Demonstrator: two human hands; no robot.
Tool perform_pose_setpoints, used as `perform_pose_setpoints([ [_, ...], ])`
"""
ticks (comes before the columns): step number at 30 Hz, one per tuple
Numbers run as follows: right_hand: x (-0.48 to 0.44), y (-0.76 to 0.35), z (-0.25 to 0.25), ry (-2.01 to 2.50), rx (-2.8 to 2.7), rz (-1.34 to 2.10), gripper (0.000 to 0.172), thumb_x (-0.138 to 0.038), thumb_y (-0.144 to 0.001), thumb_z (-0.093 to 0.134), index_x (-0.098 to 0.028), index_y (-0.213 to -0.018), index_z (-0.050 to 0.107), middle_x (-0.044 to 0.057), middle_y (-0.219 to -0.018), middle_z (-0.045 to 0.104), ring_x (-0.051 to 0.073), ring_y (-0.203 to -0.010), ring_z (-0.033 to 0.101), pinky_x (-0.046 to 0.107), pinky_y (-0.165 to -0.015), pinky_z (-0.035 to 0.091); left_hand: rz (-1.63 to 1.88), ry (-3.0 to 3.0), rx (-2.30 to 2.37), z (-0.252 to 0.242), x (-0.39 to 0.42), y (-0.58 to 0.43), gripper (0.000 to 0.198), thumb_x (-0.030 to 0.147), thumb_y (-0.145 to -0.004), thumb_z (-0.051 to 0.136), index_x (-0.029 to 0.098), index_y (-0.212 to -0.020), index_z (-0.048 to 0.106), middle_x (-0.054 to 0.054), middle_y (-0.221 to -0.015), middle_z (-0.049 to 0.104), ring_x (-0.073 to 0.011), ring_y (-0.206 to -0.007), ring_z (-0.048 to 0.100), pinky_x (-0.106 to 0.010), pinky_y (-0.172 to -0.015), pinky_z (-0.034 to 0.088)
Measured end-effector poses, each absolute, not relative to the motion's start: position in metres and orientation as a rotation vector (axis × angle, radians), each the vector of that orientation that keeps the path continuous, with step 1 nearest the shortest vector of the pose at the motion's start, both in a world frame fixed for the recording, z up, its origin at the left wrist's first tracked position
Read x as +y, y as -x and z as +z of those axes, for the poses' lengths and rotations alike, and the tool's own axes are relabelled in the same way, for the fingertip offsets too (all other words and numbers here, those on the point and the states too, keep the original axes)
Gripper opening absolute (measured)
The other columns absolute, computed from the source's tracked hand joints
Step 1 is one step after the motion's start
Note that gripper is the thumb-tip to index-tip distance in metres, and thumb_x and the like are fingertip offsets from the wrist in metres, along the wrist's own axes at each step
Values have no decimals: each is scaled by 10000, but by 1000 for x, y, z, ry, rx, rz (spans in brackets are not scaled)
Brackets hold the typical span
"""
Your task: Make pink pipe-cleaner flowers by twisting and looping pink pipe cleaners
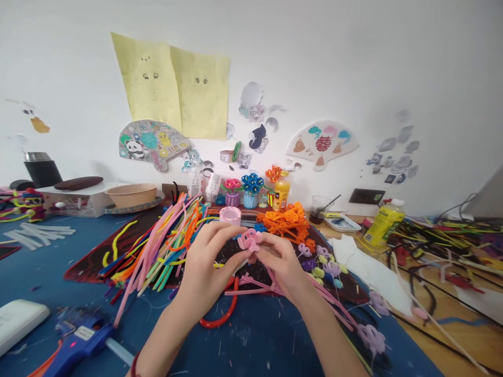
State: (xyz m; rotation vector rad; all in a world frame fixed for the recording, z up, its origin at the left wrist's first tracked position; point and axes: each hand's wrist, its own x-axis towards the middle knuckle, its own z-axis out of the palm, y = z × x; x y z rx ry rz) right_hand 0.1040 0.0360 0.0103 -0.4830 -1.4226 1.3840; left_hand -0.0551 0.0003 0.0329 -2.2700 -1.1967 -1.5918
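Both hands meet over the middle of the work mat. A pink pipe-cleaner flower with looped petals is pinched between them. My left hand grips its left side with thumb and forefinger. My right hand has its fingertips closed on the right side of the same flower. Just behind stands a small pink pot. Pink pipe-cleaner stems lie under the hands, and a red curved tube rests beneath the left wrist.
Loose coloured pipe cleaners are heaped at left, orange flowers at back right. Purple flowers lie at right. A blue glue gun with a lit red light is front left. A yellow bottle and black cables stand right.
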Motion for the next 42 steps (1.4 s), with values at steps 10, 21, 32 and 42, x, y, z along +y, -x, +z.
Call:
perform_pose_setpoints([
  [10,39,-107,8,624,-1638,1121,139,-298,-807,651,-172,-756,622,-6,-712,580,133,-662,535,242,-633,442,-1144,2205,-1075,30,2,59,81,242,-883,594,226,-924,661,-31,-908,689,-189,-832,534,-341,-749,363],
  [21,31,-100,12,622,-1890,312,158,-142,-877,505,-191,-790,628,43,-799,646,169,-765,586,290,-713,469,-1218,2107,-1324,34,-2,54,151,301,-841,626,225,-713,652,-9,-795,675,-197,-759,511,-343,-667,284],
  [32,37,-105,10,635,-1570,1310,251,-412,-848,621,-166,-830,671,13,-697,638,145,-637,604,284,-642,504,-1462,2404,-1277,41,1,65,173,261,-881,565,211,-734,641,-20,-814,672,-181,-770,545,-334,-708,409],
  [42,36,-107,11,414,-1384,1771,286,-426,-762,727,-149,-742,658,-1,-636,606,100,-557,564,233,-562,479,-1441,2357,-971,43,-4,67,256,219,-917,496,275,-786,708,-30,-829,711,-197,-762,520,-372,-700,417],
])
